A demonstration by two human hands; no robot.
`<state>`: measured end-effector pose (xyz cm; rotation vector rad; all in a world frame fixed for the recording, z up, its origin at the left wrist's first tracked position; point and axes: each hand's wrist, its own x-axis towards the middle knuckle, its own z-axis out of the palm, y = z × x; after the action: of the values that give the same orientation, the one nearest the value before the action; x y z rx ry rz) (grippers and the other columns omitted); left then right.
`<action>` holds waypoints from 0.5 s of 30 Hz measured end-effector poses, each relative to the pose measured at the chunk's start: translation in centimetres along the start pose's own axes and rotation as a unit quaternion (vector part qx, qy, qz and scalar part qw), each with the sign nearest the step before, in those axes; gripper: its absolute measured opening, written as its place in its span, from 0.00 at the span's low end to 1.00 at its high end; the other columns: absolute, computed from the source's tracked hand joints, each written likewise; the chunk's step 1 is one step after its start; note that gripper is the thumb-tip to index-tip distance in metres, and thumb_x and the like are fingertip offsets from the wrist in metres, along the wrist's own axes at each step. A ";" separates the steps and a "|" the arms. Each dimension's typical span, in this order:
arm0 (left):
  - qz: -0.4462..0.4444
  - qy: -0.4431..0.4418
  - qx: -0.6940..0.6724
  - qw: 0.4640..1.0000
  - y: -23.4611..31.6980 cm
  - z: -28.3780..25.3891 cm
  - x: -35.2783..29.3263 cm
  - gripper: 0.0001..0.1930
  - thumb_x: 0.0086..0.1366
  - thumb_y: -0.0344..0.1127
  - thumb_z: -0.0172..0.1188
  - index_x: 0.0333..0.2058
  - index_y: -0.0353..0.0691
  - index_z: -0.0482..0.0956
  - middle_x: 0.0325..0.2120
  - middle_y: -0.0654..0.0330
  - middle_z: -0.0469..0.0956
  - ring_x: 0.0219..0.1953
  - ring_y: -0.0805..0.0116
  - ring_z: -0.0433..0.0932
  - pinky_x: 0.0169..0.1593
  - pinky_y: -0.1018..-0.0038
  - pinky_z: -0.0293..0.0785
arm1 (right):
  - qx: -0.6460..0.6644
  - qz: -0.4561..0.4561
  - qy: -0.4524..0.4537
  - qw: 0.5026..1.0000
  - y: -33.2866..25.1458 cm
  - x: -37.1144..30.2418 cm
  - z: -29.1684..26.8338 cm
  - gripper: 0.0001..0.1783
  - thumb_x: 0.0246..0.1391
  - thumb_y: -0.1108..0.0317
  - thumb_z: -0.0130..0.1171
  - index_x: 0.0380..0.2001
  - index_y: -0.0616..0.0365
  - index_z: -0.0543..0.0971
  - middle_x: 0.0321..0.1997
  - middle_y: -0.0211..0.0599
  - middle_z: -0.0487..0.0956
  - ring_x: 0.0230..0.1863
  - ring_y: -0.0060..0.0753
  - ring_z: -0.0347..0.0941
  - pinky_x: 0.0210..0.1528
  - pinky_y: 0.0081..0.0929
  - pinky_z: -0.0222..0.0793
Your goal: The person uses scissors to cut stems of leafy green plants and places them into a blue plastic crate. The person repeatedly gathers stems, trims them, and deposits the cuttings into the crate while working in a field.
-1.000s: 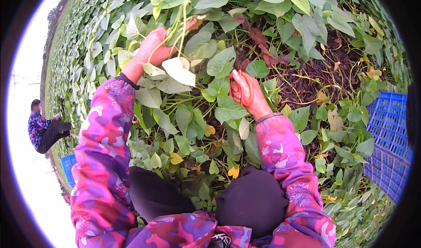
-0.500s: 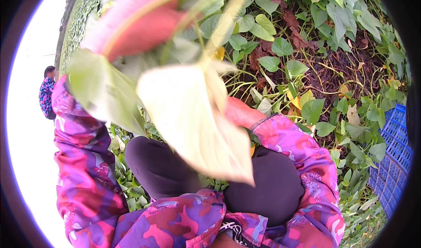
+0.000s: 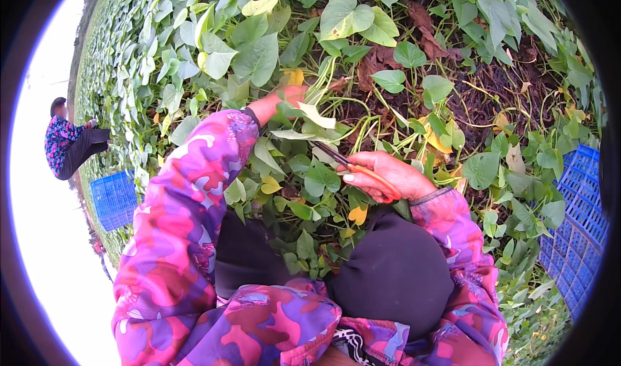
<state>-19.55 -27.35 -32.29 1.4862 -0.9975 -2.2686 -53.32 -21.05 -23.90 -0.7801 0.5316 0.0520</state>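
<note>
Orange-handled scissors (image 3: 372, 177) are in my right hand (image 3: 394, 175), whose fingers are wrapped round the handles. Their dark blades point up and left, and the tips run in under the leaves. Just beyond the tips, my left hand (image 3: 284, 102) is closed at a clump of green vine stems (image 3: 318, 89). Leaves and stems partly cover its fingers. A pale, curled leaf (image 3: 317, 115) hangs beside that hand. Heart-shaped green leaves, a few of them yellow, surround both hands.
Blue plastic crates stand at the right (image 3: 572, 227) and farther off at the left (image 3: 114, 199). Near the left crate, another person (image 3: 65, 136) sits low among the vines. Dark soil with dry stems (image 3: 495, 104) shows at upper right. My bent knees (image 3: 394, 269) are close below my hands.
My left hand, raised near the camera with blurred leaves half a second ago, is now down among the vines. The scissors in my right hand have come into sight.
</note>
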 end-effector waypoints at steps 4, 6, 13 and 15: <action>0.063 0.047 0.472 0.878 1.2 1.1 0.8 0.22 0.62 0.47 0.57 0.51 0.41 0.74 0.37 0.58 0.81 0.39 0.66 0.78 0.44 0.69 0.74 | -0.016 -0.032 -0.017 0.999 0.2 -0.9 0.3 0.21 0.58 0.57 0.62 0.47 0.60 0.72 0.22 0.20 0.67 0.15 0.13 0.61 0.17 0.17 0.59; 0.063 0.002 0.407 0.911 2.4 2.5 1.5 0.26 0.61 0.46 0.59 0.56 0.42 0.71 0.44 0.58 0.79 0.42 0.67 0.76 0.48 0.71 0.72 | -0.125 -0.146 -0.027 0.981 0.7 0.7 1.0 0.20 0.57 0.58 0.63 0.44 0.61 0.73 0.26 0.22 0.71 0.20 0.20 0.67 0.23 0.23 0.65; 0.036 -0.147 0.526 0.837 0.1 7.2 0.5 0.13 0.66 0.41 0.52 0.45 0.43 0.77 0.37 0.67 0.77 0.39 0.70 0.74 0.44 0.71 0.69 | -0.461 -0.255 0.006 0.850 1.5 6.5 3.6 0.14 0.51 0.60 0.60 0.35 0.59 0.76 0.28 0.48 0.78 0.31 0.54 0.75 0.32 0.43 0.69; 0.250 -0.047 0.607 0.753 -2.0 8.5 0.4 0.10 0.68 0.42 0.50 0.38 0.44 0.76 0.30 0.70 0.75 0.36 0.75 0.73 0.39 0.75 0.69 | -0.446 -0.258 -0.018 0.857 1.2 6.8 4.0 0.14 0.51 0.60 0.60 0.34 0.60 0.76 0.30 0.49 0.78 0.34 0.54 0.76 0.33 0.45 0.69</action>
<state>-26.93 -22.69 -31.80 1.0882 -2.7801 -1.1924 -45.91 -18.47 -25.55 -1.8147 0.2197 -0.2028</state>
